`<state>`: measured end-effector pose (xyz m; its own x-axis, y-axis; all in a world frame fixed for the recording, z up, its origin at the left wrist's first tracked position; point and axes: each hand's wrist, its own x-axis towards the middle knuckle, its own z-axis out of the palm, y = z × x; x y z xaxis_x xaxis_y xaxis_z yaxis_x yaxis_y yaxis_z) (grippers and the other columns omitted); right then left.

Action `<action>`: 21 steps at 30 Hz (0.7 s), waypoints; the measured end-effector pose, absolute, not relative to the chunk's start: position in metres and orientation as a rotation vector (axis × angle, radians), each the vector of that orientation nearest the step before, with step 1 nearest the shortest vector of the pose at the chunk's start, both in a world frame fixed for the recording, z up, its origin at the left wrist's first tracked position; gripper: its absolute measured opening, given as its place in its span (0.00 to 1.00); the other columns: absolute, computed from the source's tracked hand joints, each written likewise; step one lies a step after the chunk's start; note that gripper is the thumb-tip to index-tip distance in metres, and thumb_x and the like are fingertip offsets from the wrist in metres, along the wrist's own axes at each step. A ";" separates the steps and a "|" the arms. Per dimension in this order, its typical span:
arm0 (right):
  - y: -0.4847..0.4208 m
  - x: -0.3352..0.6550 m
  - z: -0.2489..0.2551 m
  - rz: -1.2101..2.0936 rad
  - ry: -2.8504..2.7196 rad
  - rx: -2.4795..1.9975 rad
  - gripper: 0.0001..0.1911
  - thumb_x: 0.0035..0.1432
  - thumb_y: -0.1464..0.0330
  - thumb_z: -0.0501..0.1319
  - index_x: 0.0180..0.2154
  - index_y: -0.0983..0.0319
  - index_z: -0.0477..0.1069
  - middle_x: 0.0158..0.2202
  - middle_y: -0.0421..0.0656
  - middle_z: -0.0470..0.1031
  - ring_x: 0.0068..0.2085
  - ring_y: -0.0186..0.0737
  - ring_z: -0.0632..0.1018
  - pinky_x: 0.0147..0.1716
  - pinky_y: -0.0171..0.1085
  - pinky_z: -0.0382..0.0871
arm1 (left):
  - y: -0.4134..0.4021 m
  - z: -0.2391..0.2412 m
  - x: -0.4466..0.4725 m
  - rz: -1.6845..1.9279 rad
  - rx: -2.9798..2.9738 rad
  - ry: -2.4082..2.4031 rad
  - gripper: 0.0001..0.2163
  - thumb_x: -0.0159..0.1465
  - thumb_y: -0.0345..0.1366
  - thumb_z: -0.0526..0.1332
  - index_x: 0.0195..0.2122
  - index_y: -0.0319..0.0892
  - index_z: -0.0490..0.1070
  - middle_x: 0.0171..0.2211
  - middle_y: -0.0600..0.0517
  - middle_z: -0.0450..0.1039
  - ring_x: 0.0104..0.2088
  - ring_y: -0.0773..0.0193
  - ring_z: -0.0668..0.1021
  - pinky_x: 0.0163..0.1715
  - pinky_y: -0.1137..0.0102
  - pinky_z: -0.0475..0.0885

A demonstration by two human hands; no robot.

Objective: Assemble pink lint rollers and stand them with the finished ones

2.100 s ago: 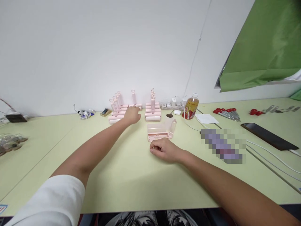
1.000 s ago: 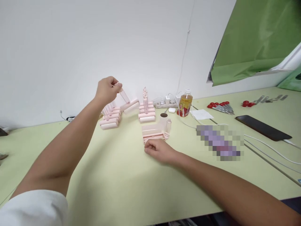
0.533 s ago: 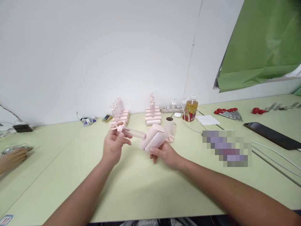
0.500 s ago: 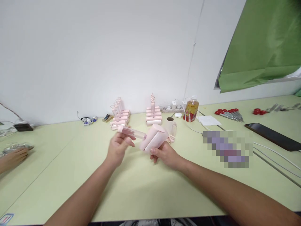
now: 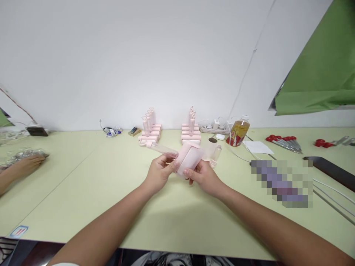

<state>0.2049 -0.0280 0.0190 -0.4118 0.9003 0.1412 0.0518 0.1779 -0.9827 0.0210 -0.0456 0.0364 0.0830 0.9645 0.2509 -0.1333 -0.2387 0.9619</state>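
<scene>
Between both hands is a pink rounded case [image 5: 192, 157] with a seam along it, held tilted above the table. My left hand [image 5: 158, 175] is closed on its left edge, thumb in front. A clear tube [image 5: 163, 149] with a pink end slants up and left from the case, above my left fingers; whether it is joined on is hidden. My right hand [image 5: 206, 178] grips the lower right side, thumb on the front. Behind stand two rows of similar pink pieces with upright clear tubes, the left row [image 5: 151, 133] and the right row [image 5: 190, 135].
Right of the case are a pale cylinder [image 5: 211, 147] and a small clear tube [image 5: 217, 152]. Farther right stand a drink bottle [image 5: 239, 131], red-handled tools [image 5: 285, 142], a phone [image 5: 330, 171] and cables. Another person's hand [image 5: 29, 166] rests on clear items at left.
My left hand has moved from the tube's pink end to the case's left edge. The case has turned in my hands. The whole view has shifted slightly.
</scene>
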 end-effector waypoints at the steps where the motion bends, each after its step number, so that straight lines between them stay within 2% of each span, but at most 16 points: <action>1: -0.028 0.203 0.017 1.341 -1.679 -0.932 0.25 0.50 0.53 0.66 0.42 0.65 0.67 0.31 0.44 0.73 0.27 0.36 0.73 0.21 0.34 0.70 | -0.045 0.034 0.023 1.372 1.297 0.927 0.16 0.54 0.45 0.69 0.37 0.38 0.76 0.35 0.48 0.77 0.35 0.62 0.76 0.33 0.70 0.70; 6: -0.024 0.197 0.024 1.313 -1.753 -1.015 0.24 0.50 0.53 0.65 0.41 0.64 0.67 0.30 0.43 0.72 0.26 0.36 0.73 0.21 0.35 0.69 | -0.035 0.028 0.027 1.492 1.079 0.898 0.17 0.51 0.45 0.71 0.35 0.36 0.76 0.33 0.49 0.77 0.33 0.62 0.76 0.33 0.70 0.69; 11: 0.000 0.205 0.063 1.043 -1.817 -1.108 0.21 0.52 0.54 0.62 0.41 0.63 0.67 0.27 0.42 0.73 0.24 0.37 0.73 0.23 0.37 0.68 | -0.017 0.045 -0.001 1.943 0.739 0.794 0.18 0.50 0.46 0.71 0.35 0.37 0.74 0.30 0.52 0.76 0.31 0.66 0.76 0.31 0.73 0.70; 13: 0.013 0.207 0.079 0.726 -1.948 -1.200 0.20 0.52 0.55 0.63 0.41 0.61 0.69 0.32 0.43 0.75 0.29 0.39 0.74 0.26 0.37 0.67 | -0.010 0.054 -0.018 2.051 0.623 0.776 0.19 0.48 0.44 0.72 0.35 0.38 0.73 0.30 0.52 0.76 0.30 0.67 0.76 0.28 0.74 0.69; 15: 0.027 0.204 0.088 0.462 -2.096 -1.267 0.23 0.50 0.53 0.64 0.44 0.60 0.68 0.37 0.44 0.75 0.33 0.41 0.74 0.29 0.37 0.66 | -0.005 0.058 -0.031 2.110 0.536 0.786 0.18 0.48 0.43 0.72 0.35 0.39 0.72 0.30 0.53 0.75 0.28 0.68 0.75 0.24 0.75 0.67; 18: 0.047 0.188 0.088 0.317 -2.338 -1.301 0.33 0.49 0.53 0.65 0.53 0.60 0.62 0.44 0.47 0.75 0.38 0.44 0.75 0.32 0.36 0.65 | 0.000 0.058 -0.039 2.128 0.475 0.819 0.15 0.50 0.42 0.70 0.34 0.39 0.71 0.28 0.54 0.73 0.25 0.69 0.74 0.22 0.76 0.66; 21: 0.064 0.165 0.076 0.166 -2.710 -1.328 0.31 0.51 0.55 0.65 0.54 0.60 0.62 0.49 0.49 0.74 0.43 0.46 0.75 0.34 0.36 0.64 | 0.002 0.053 -0.038 2.131 0.500 0.839 0.15 0.50 0.42 0.69 0.33 0.39 0.70 0.27 0.55 0.72 0.25 0.69 0.74 0.23 0.76 0.65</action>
<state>0.1648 0.0637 0.0764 -0.6082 0.7916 0.0588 0.7785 0.6093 -0.1505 -0.0385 0.0018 0.0534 -0.6213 0.7802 0.0733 -0.5206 -0.4808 0.7055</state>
